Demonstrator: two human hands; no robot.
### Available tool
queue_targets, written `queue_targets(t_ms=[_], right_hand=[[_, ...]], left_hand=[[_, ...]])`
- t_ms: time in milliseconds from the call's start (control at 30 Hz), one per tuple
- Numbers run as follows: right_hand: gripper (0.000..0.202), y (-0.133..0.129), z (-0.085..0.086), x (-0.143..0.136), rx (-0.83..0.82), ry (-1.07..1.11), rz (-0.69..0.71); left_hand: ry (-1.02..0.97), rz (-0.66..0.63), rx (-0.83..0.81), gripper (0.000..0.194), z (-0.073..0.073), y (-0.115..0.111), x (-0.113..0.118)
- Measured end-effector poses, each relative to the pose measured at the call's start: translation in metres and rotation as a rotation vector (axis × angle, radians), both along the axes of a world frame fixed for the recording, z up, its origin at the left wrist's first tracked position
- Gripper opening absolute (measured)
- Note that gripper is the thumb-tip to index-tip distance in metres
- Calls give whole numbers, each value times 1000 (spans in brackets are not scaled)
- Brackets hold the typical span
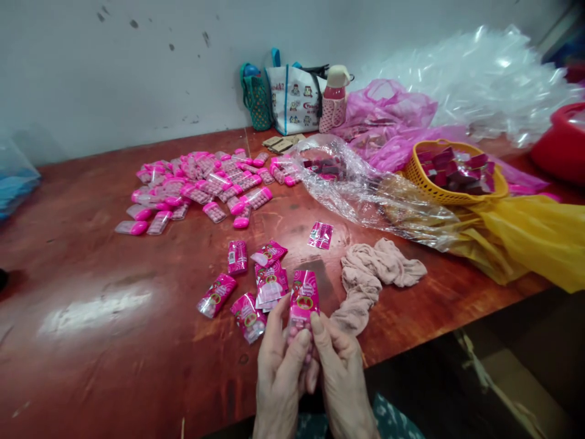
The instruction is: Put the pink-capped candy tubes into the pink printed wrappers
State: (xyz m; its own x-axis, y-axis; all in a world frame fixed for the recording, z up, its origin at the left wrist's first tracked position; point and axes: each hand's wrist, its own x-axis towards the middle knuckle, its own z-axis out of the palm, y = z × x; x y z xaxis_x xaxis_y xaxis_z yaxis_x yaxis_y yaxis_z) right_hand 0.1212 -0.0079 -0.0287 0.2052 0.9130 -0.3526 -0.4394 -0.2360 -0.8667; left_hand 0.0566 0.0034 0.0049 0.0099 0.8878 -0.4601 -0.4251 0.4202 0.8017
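Observation:
Between my left hand (pixel 281 360) and my right hand (pixel 340 360) is a small clear candy box (pixel 303 296) filled with pink round candies, a printed pink sleeve over its upper part. Both thumbs press on its front, and the fingers curl behind it. Just beyond my left hand lie several sleeved candy boxes (pixel 217 296) and a few flat pink sleeves (pixel 270 281). One more flat sleeve (pixel 320 235) rests farther off to the right. A crumpled beige cloth (pixel 365 268) lies by my right hand.
Many unsleeved candy boxes (pixel 196 177) with pink caps are heaped at the back. A yellow basket (pixel 434 189) of pink sleeves stands right, beside clear plastic film (pixel 347 201) and a yellow bag (pixel 543 231). A white bag (pixel 287 97) and a bottle (pixel 336 100) stand by the wall.

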Motion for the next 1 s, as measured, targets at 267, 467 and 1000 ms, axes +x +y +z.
queue_targets(t_ms=[267,467,1000], right_hand=[[26,-1,3,-4,75,-230,-55],[24,-5,-5,-10,195,-402,-24],[31,-19,-11,-13,94,-496,87]], left_hand=[[-87,-8,-47,40,-11,2,-8],[-164,-37,-1,16,-14,7,-9],[11,55,-28,26,-7,19,-21]])
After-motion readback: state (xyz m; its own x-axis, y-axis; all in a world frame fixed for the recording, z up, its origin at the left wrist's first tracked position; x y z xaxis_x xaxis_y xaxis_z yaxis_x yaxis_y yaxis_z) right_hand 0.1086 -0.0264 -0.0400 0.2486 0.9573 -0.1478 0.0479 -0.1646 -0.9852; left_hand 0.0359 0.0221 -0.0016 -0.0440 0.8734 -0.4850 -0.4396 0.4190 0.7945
